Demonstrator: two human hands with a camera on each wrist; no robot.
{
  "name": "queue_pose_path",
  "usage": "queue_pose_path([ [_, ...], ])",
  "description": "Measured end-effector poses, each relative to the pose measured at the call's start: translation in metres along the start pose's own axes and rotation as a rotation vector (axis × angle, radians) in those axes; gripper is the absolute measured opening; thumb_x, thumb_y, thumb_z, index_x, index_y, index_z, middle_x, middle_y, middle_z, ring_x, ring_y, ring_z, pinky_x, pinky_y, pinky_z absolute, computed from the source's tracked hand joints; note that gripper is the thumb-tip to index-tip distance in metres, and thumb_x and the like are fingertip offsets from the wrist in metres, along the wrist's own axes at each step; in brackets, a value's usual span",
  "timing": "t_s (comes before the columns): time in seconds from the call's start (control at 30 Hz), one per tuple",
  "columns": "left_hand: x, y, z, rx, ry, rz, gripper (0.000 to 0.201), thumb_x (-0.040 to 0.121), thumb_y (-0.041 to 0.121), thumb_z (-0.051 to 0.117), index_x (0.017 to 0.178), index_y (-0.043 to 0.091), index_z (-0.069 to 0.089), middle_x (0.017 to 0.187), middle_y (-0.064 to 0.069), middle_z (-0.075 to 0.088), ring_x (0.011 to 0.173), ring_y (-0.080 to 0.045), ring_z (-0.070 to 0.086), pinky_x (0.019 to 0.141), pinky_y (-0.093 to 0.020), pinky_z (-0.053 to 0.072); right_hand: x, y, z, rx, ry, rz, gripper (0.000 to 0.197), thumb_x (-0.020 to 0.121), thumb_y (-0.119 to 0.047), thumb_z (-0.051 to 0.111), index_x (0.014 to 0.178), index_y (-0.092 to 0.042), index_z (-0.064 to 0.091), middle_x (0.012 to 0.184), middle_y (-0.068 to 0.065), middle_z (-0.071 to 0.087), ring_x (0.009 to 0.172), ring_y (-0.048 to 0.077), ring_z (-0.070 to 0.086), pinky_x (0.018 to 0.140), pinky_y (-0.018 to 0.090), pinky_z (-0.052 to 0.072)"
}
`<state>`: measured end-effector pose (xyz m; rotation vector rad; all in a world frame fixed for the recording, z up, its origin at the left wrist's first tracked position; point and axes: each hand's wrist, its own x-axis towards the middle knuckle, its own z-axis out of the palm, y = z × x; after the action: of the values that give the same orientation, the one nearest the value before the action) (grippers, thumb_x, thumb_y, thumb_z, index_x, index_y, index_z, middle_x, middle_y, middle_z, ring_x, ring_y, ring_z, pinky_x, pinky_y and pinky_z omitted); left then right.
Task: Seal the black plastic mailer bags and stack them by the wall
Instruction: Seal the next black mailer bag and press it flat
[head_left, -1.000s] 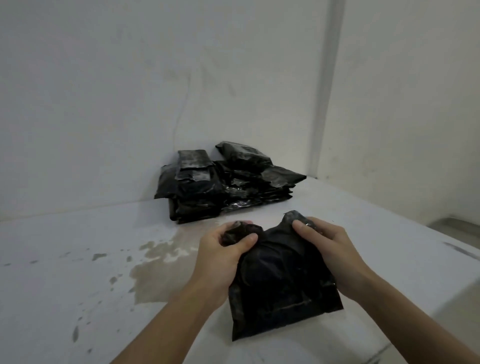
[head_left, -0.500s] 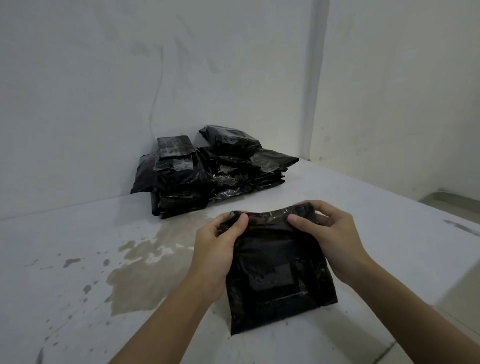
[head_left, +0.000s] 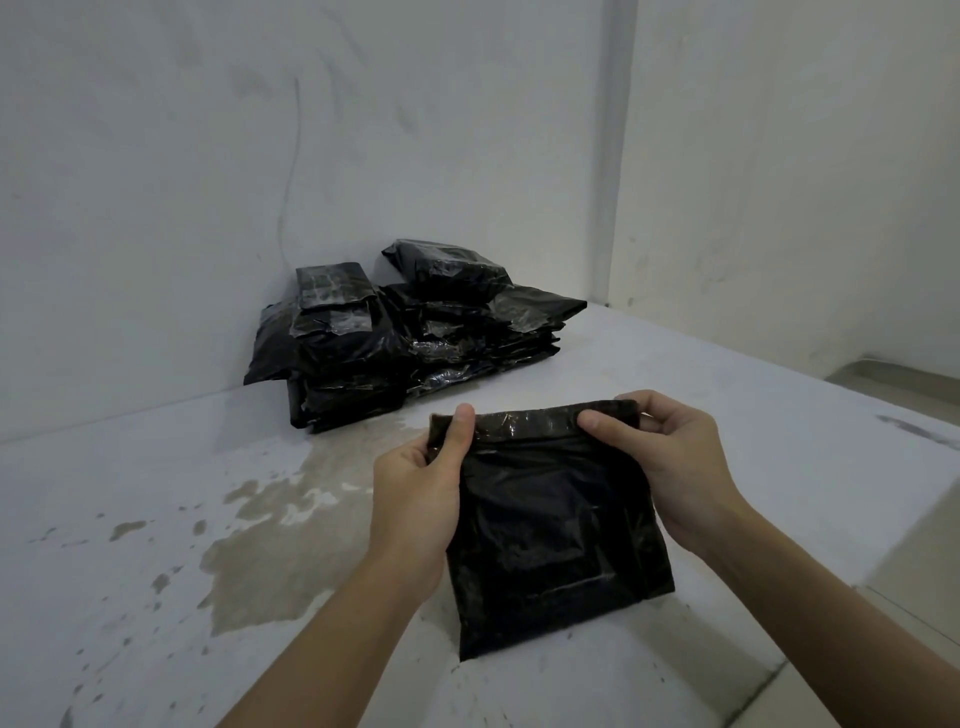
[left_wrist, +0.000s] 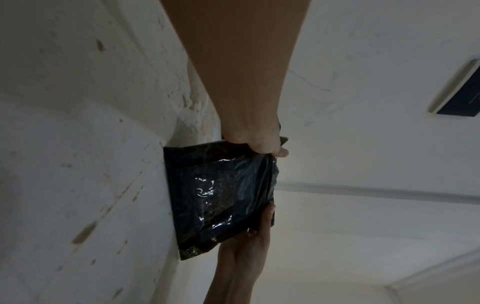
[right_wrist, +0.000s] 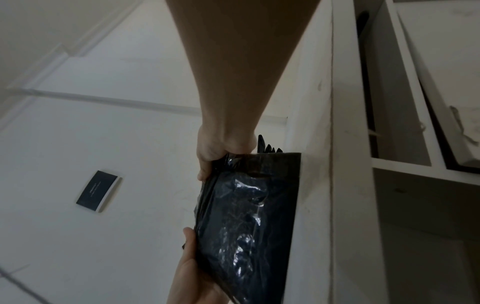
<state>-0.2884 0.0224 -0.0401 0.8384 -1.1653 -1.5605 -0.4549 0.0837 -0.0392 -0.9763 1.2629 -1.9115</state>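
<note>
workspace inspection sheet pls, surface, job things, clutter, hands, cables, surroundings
surface: white table, stained brown patch left of the hands
job's things: black mailer bag with bottom edge on table, flap folded over; pile of mailer bags against the wall
clutter: nothing seen
hands: left hand and right hand pinch the bag's top corners
cables: thin cord hangs down the wall
surroundings: white walls, corner at right

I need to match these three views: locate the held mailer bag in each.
Head: bag low, right of centre, left hand and right hand pinching its top corners.
Left wrist: bag at centre, below the forearm.
Right wrist: bag lower centre.
Shared landmark: the two hands gripping its top edge.
</note>
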Motion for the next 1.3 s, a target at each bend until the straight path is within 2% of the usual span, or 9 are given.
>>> queue_pose_path([
  [0.13, -0.001, 0.004, -0.001, -0.019, -0.032, -0.023, 0.033, 0.085, 0.035, 0.063, 0.084, 0.003, 0.073, 0.082, -0.011, 0.075, 0.077, -0.022, 0.073, 0.064, -0.025, 0.057, 0.000, -0.003, -0.002, -0.010, -0.007, -0.012, 0.016, 0.063, -0.019, 0.074, 0.074, -0.012, 0.067, 0.067, 0.007, 0.069, 0.059, 0.016, 0.064, 0.056, 0.022, 0.053],
  [0.27, -0.001, 0.007, -0.004, 0.002, -0.075, 0.032, 0.030, 0.069, 0.028, 0.071, 0.088, 0.005, 0.073, 0.085, -0.010, 0.075, 0.080, -0.022, 0.072, 0.065, -0.023, 0.056, -0.001, -0.004, -0.003, -0.014, 0.023, -0.009, 0.010, 0.070, -0.015, 0.073, 0.076, -0.010, 0.067, 0.069, 0.009, 0.069, 0.061, 0.018, 0.063, 0.059, 0.024, 0.055],
  [0.43, -0.003, 0.009, 0.000, 0.003, -0.056, 0.088, 0.007, 0.083, 0.011, 0.068, 0.086, 0.008, 0.073, 0.079, -0.004, 0.075, 0.072, -0.014, 0.072, 0.059, -0.016, 0.053, -0.004, -0.007, -0.005, -0.016, 0.038, -0.014, 0.005, 0.079, -0.004, 0.070, 0.081, -0.007, 0.067, 0.071, 0.010, 0.069, 0.061, 0.017, 0.064, 0.055, 0.020, 0.053],
  [0.83, -0.007, 0.008, 0.013, -0.072, -0.051, 0.081, 0.012, 0.089, 0.008, 0.062, 0.082, 0.006, 0.072, 0.073, -0.004, 0.073, 0.066, -0.011, 0.070, 0.055, -0.016, 0.052, -0.010, -0.010, -0.009, 0.037, 0.066, -0.022, 0.003, 0.083, -0.008, 0.066, 0.081, -0.007, 0.066, 0.066, 0.003, 0.069, 0.059, 0.013, 0.064, 0.057, 0.020, 0.053],
  [0.97, -0.007, 0.005, 0.016, -0.076, -0.036, 0.073, 0.016, 0.091, 0.015, 0.060, 0.085, 0.007, 0.072, 0.081, -0.008, 0.075, 0.074, -0.017, 0.072, 0.060, -0.021, 0.056, -0.011, -0.009, -0.011, 0.055, 0.072, -0.014, 0.003, 0.084, -0.008, 0.065, 0.083, -0.006, 0.067, 0.069, 0.004, 0.070, 0.063, 0.013, 0.065, 0.060, 0.021, 0.054],
  [1.07, -0.008, 0.003, 0.018, -0.072, -0.031, 0.057, 0.019, 0.093, 0.019, 0.058, 0.093, 0.006, 0.072, 0.088, -0.009, 0.075, 0.082, -0.020, 0.072, 0.071, -0.028, 0.059, -0.012, -0.010, -0.011, 0.070, 0.077, -0.013, 0.003, 0.085, -0.005, 0.063, 0.085, -0.004, 0.066, 0.069, 0.003, 0.070, 0.062, 0.012, 0.065, 0.059, 0.019, 0.053],
  [1.3, -0.008, 0.001, 0.025, -0.047, -0.021, 0.043, 0.019, 0.092, 0.020, 0.059, 0.097, 0.007, 0.071, 0.092, -0.009, 0.075, 0.090, -0.023, 0.071, 0.085, -0.038, 0.055, -0.016, -0.011, -0.016, 0.077, 0.121, -0.016, 0.005, 0.087, -0.003, 0.061, 0.087, -0.002, 0.066, 0.069, 0.002, 0.070, 0.063, 0.011, 0.064, 0.059, 0.019, 0.053],
])
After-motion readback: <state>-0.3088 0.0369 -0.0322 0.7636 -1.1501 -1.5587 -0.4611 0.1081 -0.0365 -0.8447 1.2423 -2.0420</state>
